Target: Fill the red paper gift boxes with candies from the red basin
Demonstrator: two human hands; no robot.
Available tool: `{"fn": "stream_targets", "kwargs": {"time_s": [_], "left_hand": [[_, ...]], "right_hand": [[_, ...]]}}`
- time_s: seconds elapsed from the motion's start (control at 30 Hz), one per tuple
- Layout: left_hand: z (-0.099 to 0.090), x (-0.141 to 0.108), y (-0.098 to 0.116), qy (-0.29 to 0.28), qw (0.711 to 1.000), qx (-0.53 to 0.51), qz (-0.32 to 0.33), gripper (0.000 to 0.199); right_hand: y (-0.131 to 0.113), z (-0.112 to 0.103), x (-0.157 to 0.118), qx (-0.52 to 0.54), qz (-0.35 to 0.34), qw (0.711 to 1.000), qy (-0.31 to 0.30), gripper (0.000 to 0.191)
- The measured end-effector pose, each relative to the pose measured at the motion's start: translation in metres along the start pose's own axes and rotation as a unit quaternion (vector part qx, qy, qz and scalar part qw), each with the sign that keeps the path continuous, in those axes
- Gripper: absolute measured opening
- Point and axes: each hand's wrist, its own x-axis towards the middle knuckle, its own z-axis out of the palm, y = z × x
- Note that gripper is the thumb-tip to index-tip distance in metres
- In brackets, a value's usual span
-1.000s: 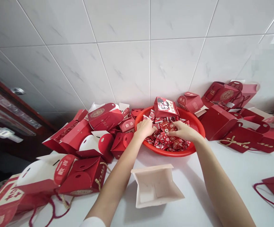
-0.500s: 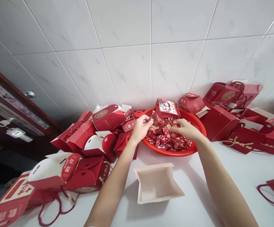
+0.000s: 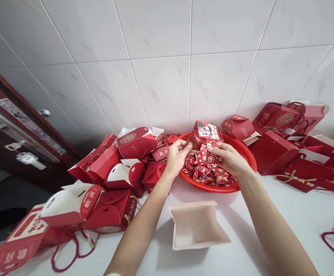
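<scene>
My left hand is over the left side of a red plastic basket, thumb and fingers pinched on the edge of a small red wrapped sweet, mostly hidden. On the right, my right hand grips red patterned wrapped sweets between thumb and fingers, raised just above the heap. Many more wrapped sweets fill the basket below both hands. A red gift box with a printed picture rests at the basket's back edge. Between my forearms, an open paper box with a pale inside faces me on the white table.
Red gift boxes crowd the table on the left, some with rope handles. More red boxes are piled on the right. A tiled wall rises behind. Keys hang at a dark red door on the far left.
My right hand has lifted slightly and now shows patterned sweets in its fingers. My left hand stays pinched at the basket's left side. The view has shifted a little.
</scene>
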Motion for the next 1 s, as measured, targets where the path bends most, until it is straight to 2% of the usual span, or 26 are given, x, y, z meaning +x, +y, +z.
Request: {"fn": "stream_targets", "kwargs": {"time_s": [0.13, 0.33, 0.5, 0.7, 0.83, 0.9, 1.0], "left_hand": [[-0.003, -0.002, 0.012, -0.027, 0.999, -0.009, -0.019, 0.048], [-0.009, -0.007, 0.029, -0.080, 0.995, -0.022, -0.062, 0.049], [-0.012, -0.007, 0.032, -0.115, 0.987, -0.056, -0.095, 0.045], [-0.013, -0.007, 0.032, -0.127, 0.984, -0.078, -0.093, 0.039], [-0.013, -0.007, 0.035, -0.100, 0.989, -0.065, -0.088, 0.035], [-0.015, -0.007, 0.038, -0.090, 0.989, -0.059, -0.101, 0.035], [-0.017, -0.007, 0.040, -0.096, 0.980, -0.069, -0.158, 0.039]], "right_hand": [[-0.005, -0.005, -0.003, -0.016, -0.024, 1.000, -0.001, 0.032], [-0.015, -0.014, -0.012, -0.071, -0.052, 0.995, -0.045, 0.027], [-0.018, -0.020, -0.016, -0.110, -0.062, 0.990, -0.069, 0.025], [-0.023, -0.020, -0.021, -0.163, -0.093, 0.979, -0.073, 0.027], [-0.025, -0.017, -0.021, -0.273, -0.143, 0.949, -0.067, 0.029], [-0.024, -0.015, -0.021, -0.338, -0.184, 0.921, -0.059, 0.030], [-0.023, -0.012, -0.021, -0.430, -0.232, 0.871, -0.052, 0.037]]}}
